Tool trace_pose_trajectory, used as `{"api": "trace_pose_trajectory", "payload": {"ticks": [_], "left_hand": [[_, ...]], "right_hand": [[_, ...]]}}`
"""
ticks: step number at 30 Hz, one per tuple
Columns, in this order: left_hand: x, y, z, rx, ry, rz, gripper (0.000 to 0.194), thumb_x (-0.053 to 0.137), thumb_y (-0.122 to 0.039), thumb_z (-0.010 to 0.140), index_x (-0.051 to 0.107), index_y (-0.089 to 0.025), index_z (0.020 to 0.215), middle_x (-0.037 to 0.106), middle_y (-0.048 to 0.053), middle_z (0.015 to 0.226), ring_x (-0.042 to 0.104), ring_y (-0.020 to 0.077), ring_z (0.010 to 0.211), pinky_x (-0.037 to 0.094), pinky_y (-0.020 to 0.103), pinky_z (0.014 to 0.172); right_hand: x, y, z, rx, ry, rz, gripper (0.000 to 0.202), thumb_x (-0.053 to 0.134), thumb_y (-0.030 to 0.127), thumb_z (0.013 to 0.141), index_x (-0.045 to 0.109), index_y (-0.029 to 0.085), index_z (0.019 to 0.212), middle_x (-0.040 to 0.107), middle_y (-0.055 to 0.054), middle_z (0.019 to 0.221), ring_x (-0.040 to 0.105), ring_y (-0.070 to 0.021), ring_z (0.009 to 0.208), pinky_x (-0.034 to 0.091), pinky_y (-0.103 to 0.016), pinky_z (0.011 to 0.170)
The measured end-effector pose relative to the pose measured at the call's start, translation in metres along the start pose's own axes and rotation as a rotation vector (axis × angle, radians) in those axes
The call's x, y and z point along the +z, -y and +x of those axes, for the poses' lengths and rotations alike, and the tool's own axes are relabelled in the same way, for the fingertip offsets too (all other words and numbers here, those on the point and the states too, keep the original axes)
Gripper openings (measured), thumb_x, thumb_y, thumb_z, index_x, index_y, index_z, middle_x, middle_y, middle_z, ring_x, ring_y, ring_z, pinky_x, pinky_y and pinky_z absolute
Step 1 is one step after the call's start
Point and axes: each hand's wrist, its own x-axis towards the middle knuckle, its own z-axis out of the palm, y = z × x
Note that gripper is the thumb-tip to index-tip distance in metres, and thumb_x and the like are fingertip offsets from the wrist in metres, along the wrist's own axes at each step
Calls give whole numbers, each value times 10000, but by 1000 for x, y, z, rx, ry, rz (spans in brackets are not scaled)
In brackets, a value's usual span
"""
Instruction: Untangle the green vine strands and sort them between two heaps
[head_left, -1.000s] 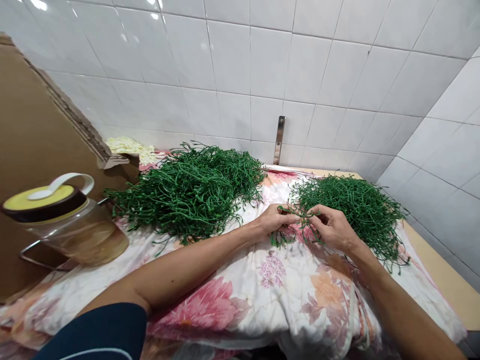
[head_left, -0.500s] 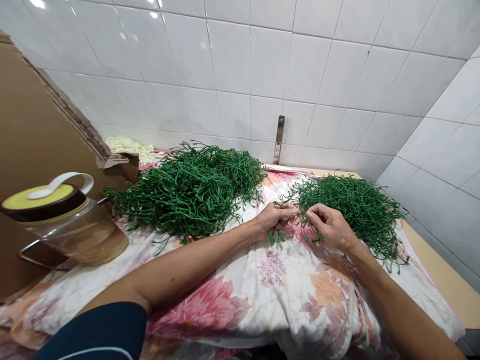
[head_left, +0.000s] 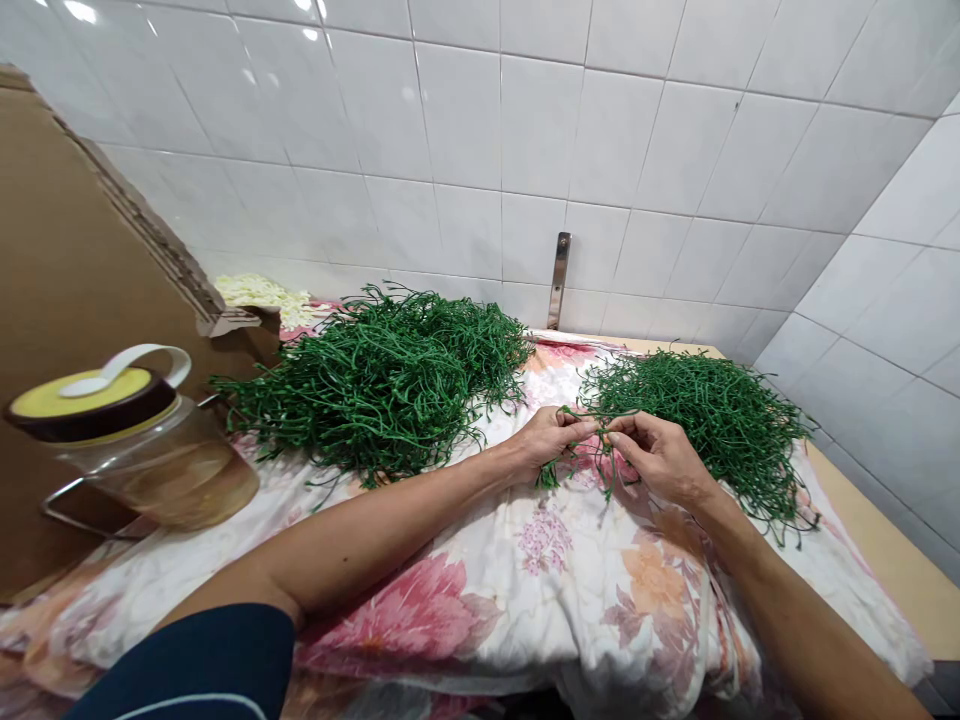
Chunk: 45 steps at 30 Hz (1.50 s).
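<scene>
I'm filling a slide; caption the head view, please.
Left hand and right hand hold green stems between two green piles on floral cloth.

With the fingers of my left hand [head_left: 551,438] and my right hand [head_left: 660,455], I pinch thin green stems [head_left: 606,440] between the larger green pile [head_left: 390,385] and the smaller green pile [head_left: 705,410]. Both piles lie on a floral cloth [head_left: 525,620]. A lidded jar [head_left: 176,470] stands by the cardboard [head_left: 82,260], well apart from my hands.

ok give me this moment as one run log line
left hand: pinching green stems | right hand: fingertips on the same bunch | larger stem pile: left | smaller stem pile: right | yellow-lidded bottle: far left
</scene>
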Motion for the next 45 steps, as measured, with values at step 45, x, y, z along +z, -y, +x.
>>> {"api": "trace_pose_trajectory", "payload": {"ticks": [45], "left_hand": [[2, 7, 3, 140, -86, 258, 203, 722, -250, 682, 670, -146, 848, 668, 18, 782, 577, 108, 647, 446, 215, 578]], "right_hand": [[1, 3, 3, -56, -44, -46, 279, 576, 410, 975, 691, 176, 876, 685, -39, 783, 603, -177, 719, 460, -289, 693]]}}
